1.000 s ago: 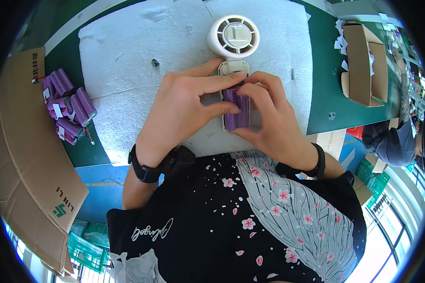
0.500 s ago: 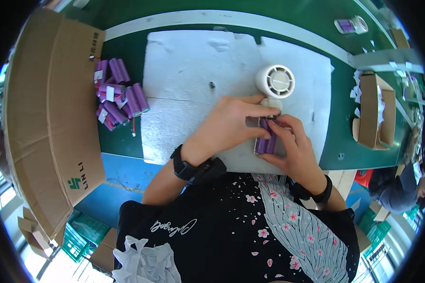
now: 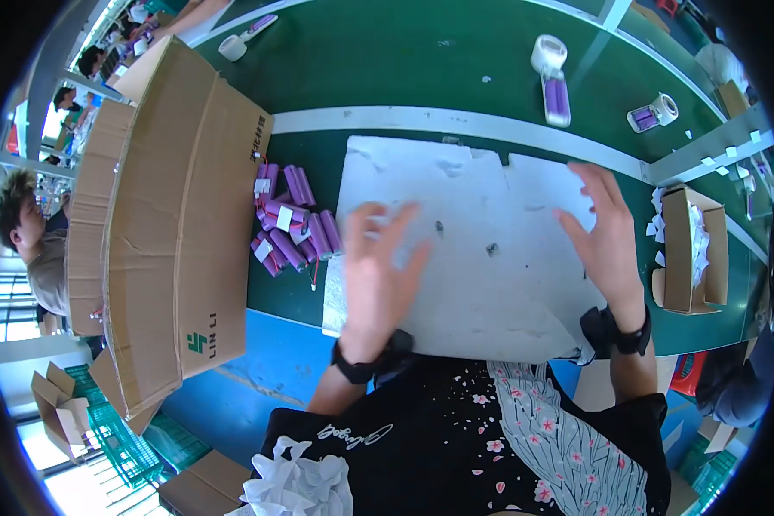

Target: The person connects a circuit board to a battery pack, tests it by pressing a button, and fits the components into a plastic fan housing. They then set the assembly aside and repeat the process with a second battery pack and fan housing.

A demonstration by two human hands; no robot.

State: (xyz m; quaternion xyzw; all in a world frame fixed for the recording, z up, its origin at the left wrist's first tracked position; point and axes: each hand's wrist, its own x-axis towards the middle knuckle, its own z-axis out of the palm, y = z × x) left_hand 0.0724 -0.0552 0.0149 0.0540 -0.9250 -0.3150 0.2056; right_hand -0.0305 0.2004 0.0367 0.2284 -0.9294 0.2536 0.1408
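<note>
Over the left part of the white foam sheet [image 3: 490, 301], my left hand [image 3: 377, 271] is lifted with its fingers apart, blurred by motion and holding nothing. Nearest to it lies a pile of purple battery packs [image 3: 299, 185] with white labels and thin wires. My right hand [image 3: 606, 232] hovers above the sheet's right side, fingers spread and empty. On the green surface past the pale rail rests a white round-headed housing [image 3: 549, 54] with purple cells in its handle. A similar housing [image 3: 654, 113] lies to its right.
A tall cardboard box [image 3: 211, 232] stands at the left. At the right is a small open carton [image 3: 695, 249] holding white paper pieces. The pale rail [image 3: 456, 123] crosses behind the foam sheet. Another white housing [image 3: 234, 47] lies far left. A person [image 3: 39, 241] is beyond the box.
The housing with purple cells has left my hands; one now lies past the rail. Both hands have opened and moved apart, and the view has shifted.
</note>
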